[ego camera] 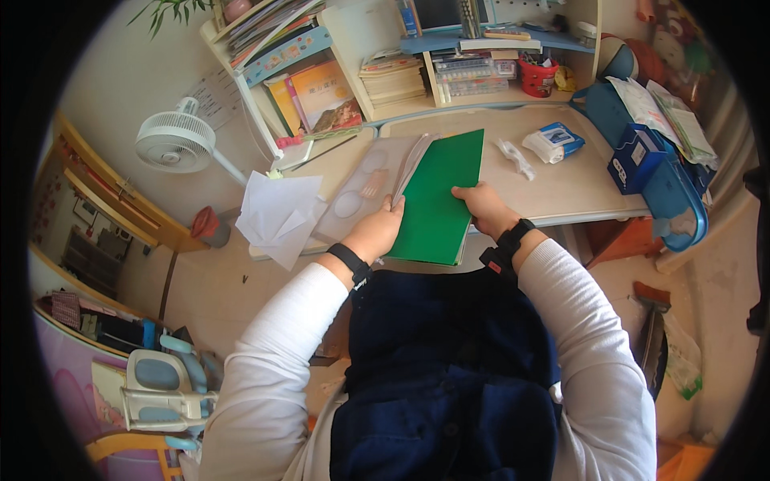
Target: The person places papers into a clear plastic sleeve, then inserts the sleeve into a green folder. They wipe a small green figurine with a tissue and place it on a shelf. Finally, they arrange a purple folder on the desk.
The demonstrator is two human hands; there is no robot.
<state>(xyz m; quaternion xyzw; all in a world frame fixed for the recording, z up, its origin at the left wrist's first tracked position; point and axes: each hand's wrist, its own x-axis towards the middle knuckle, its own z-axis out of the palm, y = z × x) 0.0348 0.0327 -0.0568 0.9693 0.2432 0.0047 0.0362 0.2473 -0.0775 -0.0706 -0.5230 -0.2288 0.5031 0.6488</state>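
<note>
A flat green folder or booklet (442,198) lies tilted over the front edge of the desk, in front of my body. My right hand (488,207) grips its right edge, thumb on top. Translucent plastic sleeves (385,168), with round shapes and a pinkish patch showing through, spread to the left of the green cover. My left hand (376,231) holds the edge of these sleeves where they meet the green cover; its fingertips are partly hidden. Both wrists wear black bands.
Crumpled white paper (280,216) lies at the desk's left end, near a white fan (174,141). A wet-wipes pack (553,142) and a crumpled tissue (515,159) lie on the right. Beyond them stands a blue box (636,159). Shelves with books (394,81) and a red bucket (537,78) line the back.
</note>
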